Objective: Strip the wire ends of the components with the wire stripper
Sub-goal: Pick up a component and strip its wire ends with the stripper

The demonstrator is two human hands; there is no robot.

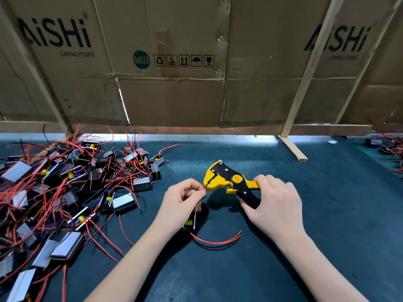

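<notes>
My right hand (pixel 274 203) grips the handles of a yellow and black wire stripper (pixel 226 179), whose jaws point left. My left hand (pixel 183 199) pinches a thin red wire end (pixel 205 188) right at the mouth of those jaws. A small black component (pixel 190 221) with a yellow part hangs under my left palm, mostly hidden. Its other red wires (pixel 216 241) curve in a loop over the dark mat toward the right.
A large heap of black components with red wires (pixel 65 188) covers the left of the dark green mat (pixel 327 214). Cardboard sheets (pixel 174 94) on a wooden frame (pixel 292 147) wall off the back. Another small pile (pixel 386 147) lies at the far right.
</notes>
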